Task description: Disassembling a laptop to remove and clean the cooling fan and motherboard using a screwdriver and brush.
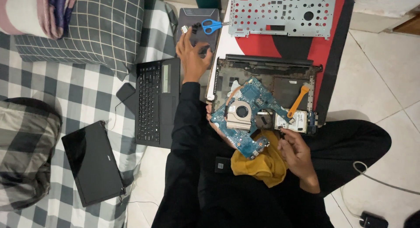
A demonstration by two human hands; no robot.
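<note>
Your right hand (296, 154) pinches a small tool; left hand (192, 57), fingers spread, reaches the scissors (210, 25); motherboard (245, 116) lifted free, chassis (267, 85) gutted, reassembly remaining.

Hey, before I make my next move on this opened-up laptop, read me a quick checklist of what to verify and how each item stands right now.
1. Left hand free: ok, its fingers are spread on the dark grey case and grip nothing.
2. Blue scissors clear of the fingers: not ok, they lie on that case just past the fingertips.
3. Blue circuit board lying flat: not ok, it sits tilted, overhanging the laptop base toward the lap.
4. Orange pry tool near at hand: ok, it rests in the base just beyond the right hand.
5. Right hand's grip: cannot tell whether it holds anything.
6. Yellow cloth under the board's near corner: ok.
</note>
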